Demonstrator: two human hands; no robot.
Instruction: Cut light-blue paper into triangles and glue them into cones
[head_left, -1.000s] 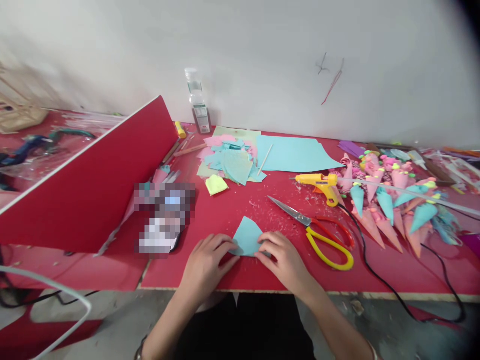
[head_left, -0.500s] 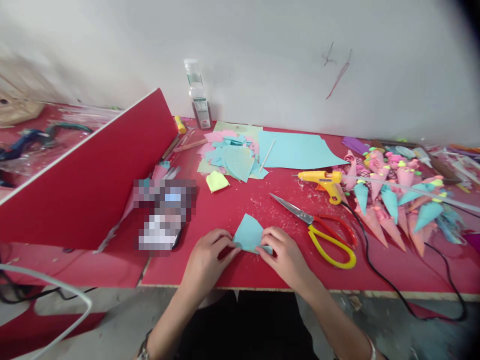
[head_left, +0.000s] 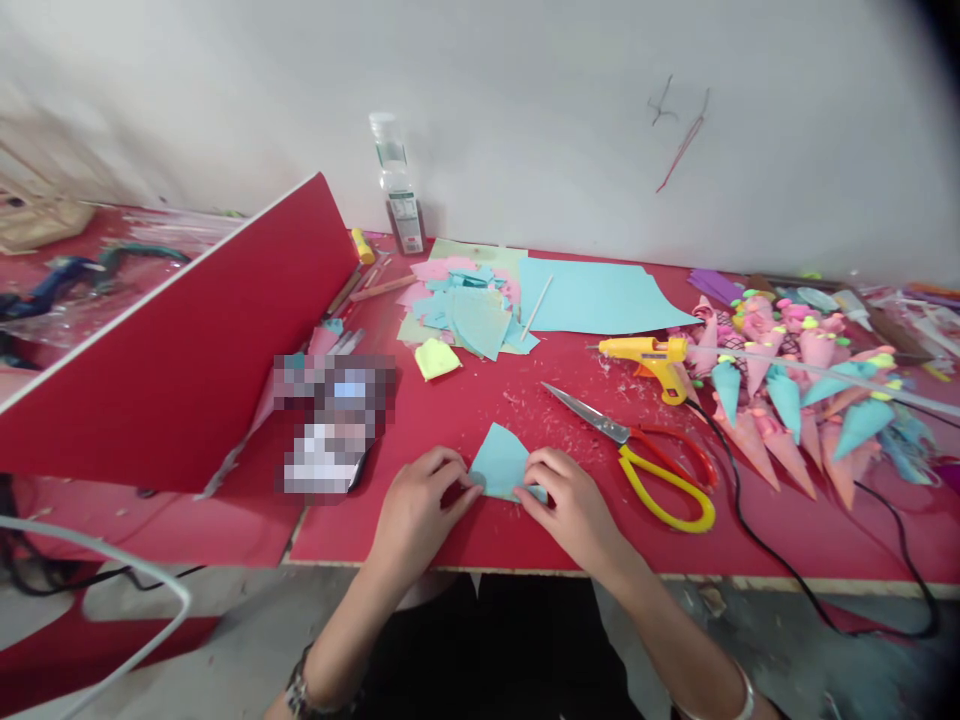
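Note:
A small piece of light blue paper (head_left: 499, 460) lies on the red table near its front edge, its lower edge slightly curled. My left hand (head_left: 427, 505) pinches its lower left corner between thumb and fingers. At the lower right corner, my right hand (head_left: 566, 500) grips the paper in the same way. Just right of my right hand are scissors (head_left: 628, 437) with one red and one yellow handle, lying partly open. A yellow glue gun (head_left: 652, 362) rests behind them. Behind the paper sits a yellow-green pad (head_left: 436, 359).
A blurred phone (head_left: 330, 430) lies left, beside a standing red board (head_left: 225, 350). Paper scraps (head_left: 472, 310), a large blue sheet (head_left: 600, 295) and a bottle (head_left: 405, 215) are behind. Pink and blue cones (head_left: 795, 390) fill the right; a black cord (head_left: 739, 500) crosses the front edge.
The view has shifted slightly, so everything sits a little further right and higher. Both hands keep hold of the blue paper, with barely any movement.

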